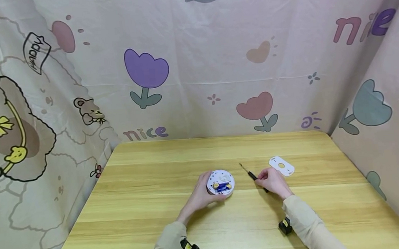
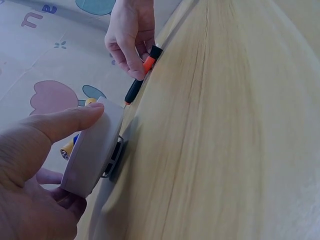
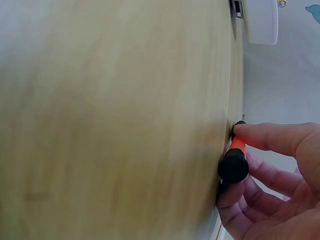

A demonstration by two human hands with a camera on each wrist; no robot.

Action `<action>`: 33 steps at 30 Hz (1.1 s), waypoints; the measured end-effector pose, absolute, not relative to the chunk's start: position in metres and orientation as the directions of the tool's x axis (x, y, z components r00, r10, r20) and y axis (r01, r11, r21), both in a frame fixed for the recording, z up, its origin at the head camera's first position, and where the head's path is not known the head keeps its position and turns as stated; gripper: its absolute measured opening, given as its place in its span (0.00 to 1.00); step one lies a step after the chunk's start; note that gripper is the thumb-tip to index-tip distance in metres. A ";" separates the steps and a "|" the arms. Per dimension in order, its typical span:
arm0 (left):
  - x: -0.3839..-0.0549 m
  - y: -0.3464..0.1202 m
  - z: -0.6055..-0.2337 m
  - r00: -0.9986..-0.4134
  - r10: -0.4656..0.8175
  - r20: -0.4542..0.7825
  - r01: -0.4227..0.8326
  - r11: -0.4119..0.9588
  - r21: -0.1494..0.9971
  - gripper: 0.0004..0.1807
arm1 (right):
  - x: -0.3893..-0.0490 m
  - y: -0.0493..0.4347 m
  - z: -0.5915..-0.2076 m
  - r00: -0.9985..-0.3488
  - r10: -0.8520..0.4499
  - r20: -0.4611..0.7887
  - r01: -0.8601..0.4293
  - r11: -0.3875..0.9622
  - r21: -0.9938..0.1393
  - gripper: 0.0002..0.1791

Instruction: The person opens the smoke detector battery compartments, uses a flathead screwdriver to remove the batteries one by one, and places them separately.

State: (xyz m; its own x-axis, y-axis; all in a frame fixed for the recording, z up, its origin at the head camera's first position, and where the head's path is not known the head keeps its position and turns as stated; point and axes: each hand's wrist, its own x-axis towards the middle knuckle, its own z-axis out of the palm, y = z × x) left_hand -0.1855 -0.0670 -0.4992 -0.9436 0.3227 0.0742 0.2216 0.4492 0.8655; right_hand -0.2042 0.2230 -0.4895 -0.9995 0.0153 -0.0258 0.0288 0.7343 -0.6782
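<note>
My left hand holds a round white device, thumb on its near side and fingers round the far side. Its upper face shows a blue and yellow battery; in the left wrist view a small dark part with a metal loop sticks out from its underside near the table. To the right, my right hand pinches a screwdriver by its black and orange handle. The screwdriver's thin shaft points away and to the left, low over the wood.
A white oblong plate with a round hole lies on the wooden table beyond my right hand. Printed curtains hang behind the table and at both sides. A black camera is strapped at each wrist.
</note>
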 end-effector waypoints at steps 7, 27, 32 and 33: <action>-0.186 -0.069 -0.499 -0.939 0.338 0.063 0.221 0.452 0.864 0.59 | -0.204 0.222 -0.490 -0.999 0.009 -0.044 0.037 0.739 -0.673 0.08; -0.187 -0.069 -0.500 -0.926 0.371 0.065 0.237 0.438 0.867 0.60 | -0.199 0.219 -0.487 -1.000 -0.020 0.005 -0.019 0.724 -0.689 0.17; -0.187 -0.069 -0.500 -0.928 0.366 0.075 0.240 0.430 0.870 0.60 | -0.195 0.211 -0.484 -0.990 -0.061 0.130 -0.135 0.704 -0.697 0.16; -0.187 -0.069 -0.500 -0.928 0.364 0.075 0.239 0.430 0.870 0.60 | -0.194 0.209 -0.484 -0.987 -0.072 0.145 -0.154 0.693 -0.704 0.16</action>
State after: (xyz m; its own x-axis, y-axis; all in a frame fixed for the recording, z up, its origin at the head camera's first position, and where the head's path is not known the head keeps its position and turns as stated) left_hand -0.1873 -0.0689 -0.5004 -0.9283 0.3642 0.0751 0.2393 0.4304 0.8704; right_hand -0.1939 0.2093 -0.4842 -0.9868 -0.0716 0.1454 -0.1540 0.6934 -0.7039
